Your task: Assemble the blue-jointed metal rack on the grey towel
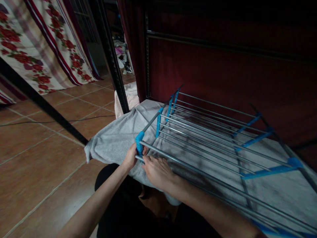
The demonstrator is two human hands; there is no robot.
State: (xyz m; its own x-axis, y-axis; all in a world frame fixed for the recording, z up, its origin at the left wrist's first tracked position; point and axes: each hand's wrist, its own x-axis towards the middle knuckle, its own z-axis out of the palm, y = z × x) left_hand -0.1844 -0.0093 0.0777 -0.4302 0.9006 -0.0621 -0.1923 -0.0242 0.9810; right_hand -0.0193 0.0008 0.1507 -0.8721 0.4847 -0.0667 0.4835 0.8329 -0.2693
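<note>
Grey cloth (109,142), rack (198,171), hands (158,170) on it

Overall: pretty dim on my remote feed
Curtain (61,43): about the brightest thing I had
Red backdrop (218,72): sank to near-black up top
Floor tiles (44,165): threw me pale glare bottom-left
Rack bars (194,169): glinted, with soft shadows on gray cloth (111,143)
Edges: looked wide-lens stretched
</note>
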